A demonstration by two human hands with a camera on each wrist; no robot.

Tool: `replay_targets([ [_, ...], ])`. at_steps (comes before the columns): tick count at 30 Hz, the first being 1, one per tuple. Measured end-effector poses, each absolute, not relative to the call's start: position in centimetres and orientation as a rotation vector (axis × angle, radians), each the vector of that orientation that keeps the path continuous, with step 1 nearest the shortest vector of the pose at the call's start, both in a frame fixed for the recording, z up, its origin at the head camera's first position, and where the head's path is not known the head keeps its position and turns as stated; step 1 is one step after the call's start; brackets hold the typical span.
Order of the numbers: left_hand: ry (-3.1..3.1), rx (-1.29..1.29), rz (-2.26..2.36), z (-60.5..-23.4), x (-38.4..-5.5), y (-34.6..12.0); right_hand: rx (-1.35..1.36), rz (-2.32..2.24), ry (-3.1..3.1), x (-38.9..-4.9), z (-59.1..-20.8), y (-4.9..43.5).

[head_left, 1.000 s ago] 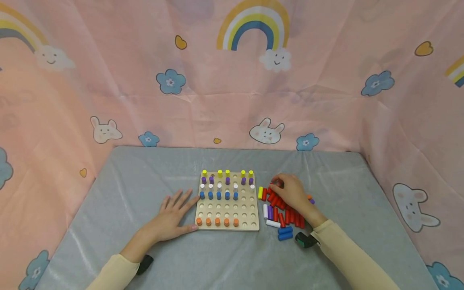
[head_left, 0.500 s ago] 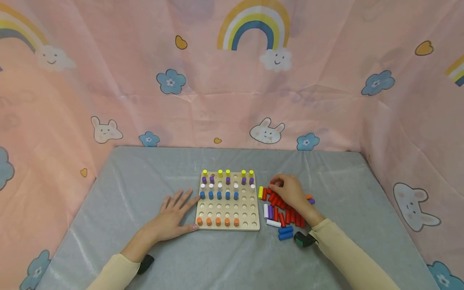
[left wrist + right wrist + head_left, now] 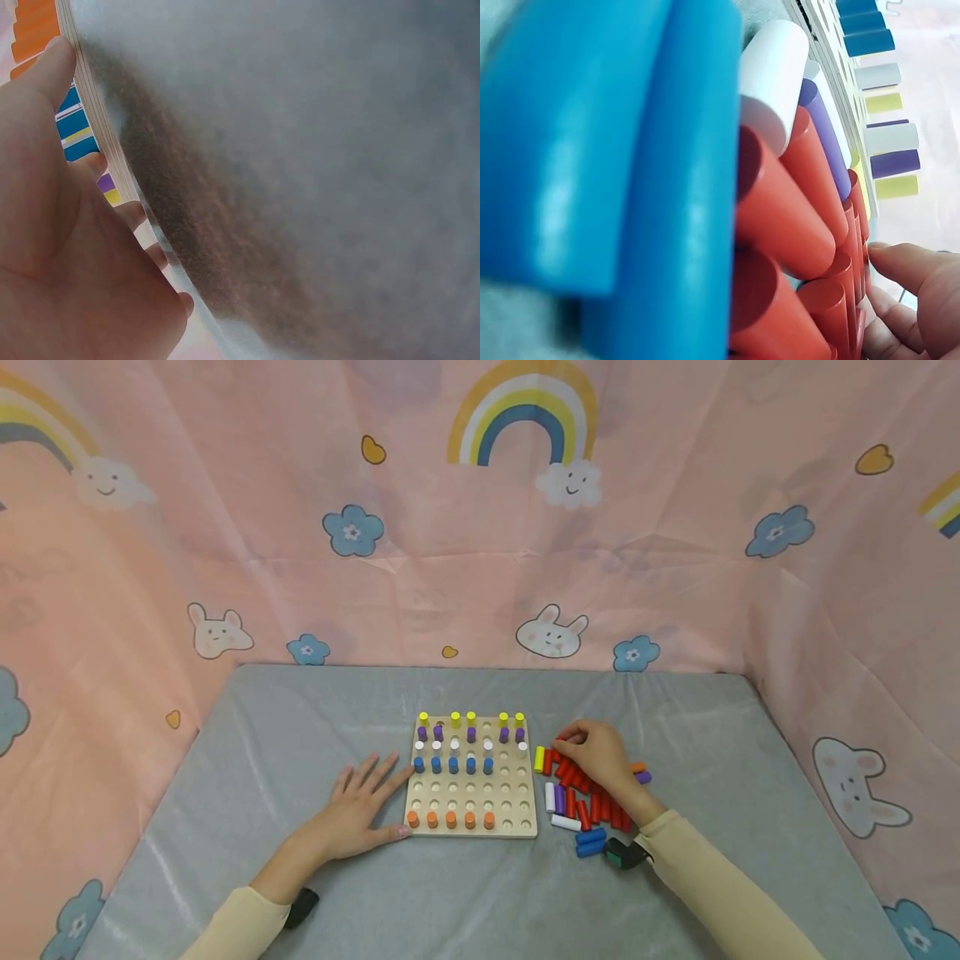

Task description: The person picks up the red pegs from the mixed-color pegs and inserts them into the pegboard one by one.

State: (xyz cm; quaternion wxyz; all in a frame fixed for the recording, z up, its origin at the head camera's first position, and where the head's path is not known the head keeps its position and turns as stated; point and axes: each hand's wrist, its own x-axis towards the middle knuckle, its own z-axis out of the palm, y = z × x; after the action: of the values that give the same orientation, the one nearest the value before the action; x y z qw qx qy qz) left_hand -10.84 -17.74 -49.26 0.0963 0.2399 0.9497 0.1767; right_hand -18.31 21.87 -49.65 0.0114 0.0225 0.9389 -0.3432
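Barely any motion since the earlier frames: right hand (image 3: 602,758) plus its wrist camera (image 3: 625,853) crept slightly toward the pegboard (image 3: 496,796); board and seated pegs look unchanged.

Board lies flat mid-table, toward the near side. Right hand is just off its right side over the loose pile, thumb and index pinching a red peg (image 3: 557,756) as far as I can tell; firmness unclear. Left hand (image 3: 360,814) is spread, thumb and index tips touching the board's left edge, holding nothing.

Risks:
- Red pegs lie stacked against each other; a pull on one could set neighbors rolling.
- Right wrist camera sits just beside the loose blue pegs (image 3: 590,842); a low swing could knock them.
- Left hand's contact is edge-only, so a hard sideways push could skid the board.
- Seated pegs stand close; a fingertip could clip one.

Counts, seated: yellow pegs (image 3: 471,718) 5, purple pegs (image 3: 471,734) 5, white pegs (image 3: 454,745) 5, seated blue pegs (image 3: 453,765) 5, orange pegs (image 3: 451,819) 5. Total 25; two rows unfilled.

Loose, visible: yellow 1, white 2, purple 2, blue 2, orange 1, red at least ten, exact number blocked by the hand.

Outward: gray tabletop (image 3: 360,893) 1, pink backdrop (image 3: 420,593) behind, hands 2.
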Motion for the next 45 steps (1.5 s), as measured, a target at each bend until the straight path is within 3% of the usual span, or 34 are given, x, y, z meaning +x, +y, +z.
replay_targets([
  [45,2.796,0.672,0.497,-49.3,-10.9,-17.6,0.010,-1.331,2.928,-18.3,-48.6,22.4],
])
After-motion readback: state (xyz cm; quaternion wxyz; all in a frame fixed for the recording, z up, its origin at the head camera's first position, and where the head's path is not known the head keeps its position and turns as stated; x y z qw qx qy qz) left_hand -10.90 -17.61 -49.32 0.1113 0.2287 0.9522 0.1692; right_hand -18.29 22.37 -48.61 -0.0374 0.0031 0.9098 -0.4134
